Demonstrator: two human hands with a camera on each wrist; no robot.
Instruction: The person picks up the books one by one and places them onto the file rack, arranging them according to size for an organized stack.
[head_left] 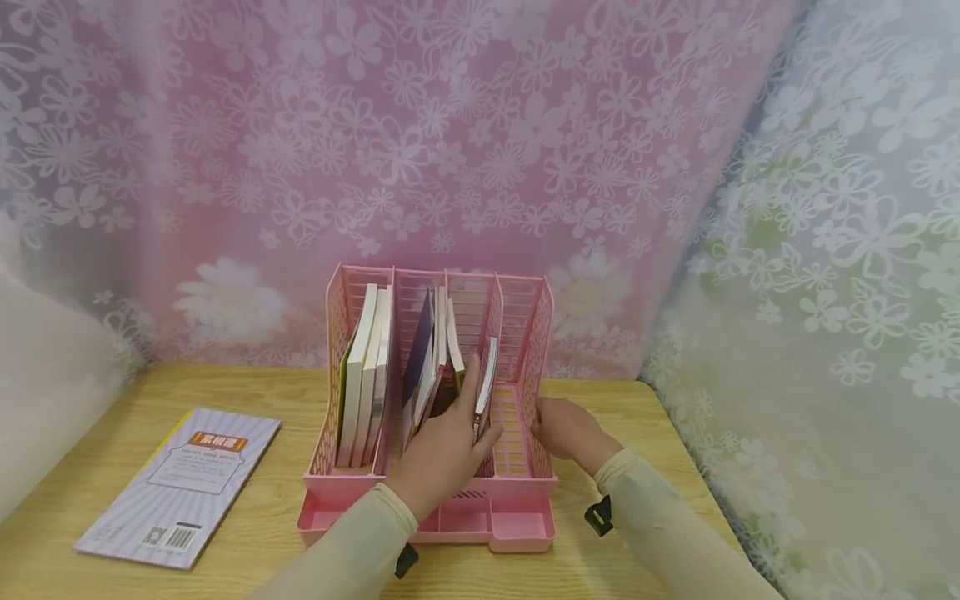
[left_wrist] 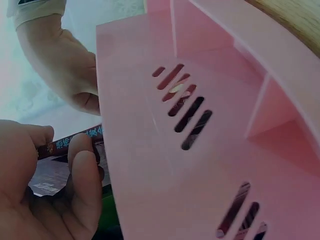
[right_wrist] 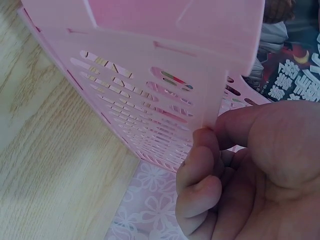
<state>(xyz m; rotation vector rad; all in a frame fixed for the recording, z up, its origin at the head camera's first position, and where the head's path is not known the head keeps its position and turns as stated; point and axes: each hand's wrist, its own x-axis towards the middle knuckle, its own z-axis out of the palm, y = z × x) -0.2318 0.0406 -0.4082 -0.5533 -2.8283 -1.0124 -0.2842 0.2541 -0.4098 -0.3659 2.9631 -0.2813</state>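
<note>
A pink desktop book rack [head_left: 427, 482] with upright dividers stands on the table. My left hand [head_left: 442, 454] reaches into its third slot from the left and pinches a thin book [head_left: 487, 383] there. In the left wrist view the dark spine [left_wrist: 70, 142] of that book, with blue lettering, lies between thumb and fingers. My right hand [head_left: 570, 429] grips the front edge of the rack's right side wall. From the right wrist camera, thumb and curled fingers [right_wrist: 199, 165] pinch that perforated wall [right_wrist: 165, 95].
Several books [head_left: 365, 379] fill the leftmost slot, and more books [head_left: 431, 358] lean in the middle. A lilac book [head_left: 183, 487] lies flat on the wooden table [head_left: 288, 533] at left. Flowered curtains [head_left: 450, 125] hang behind and at the right.
</note>
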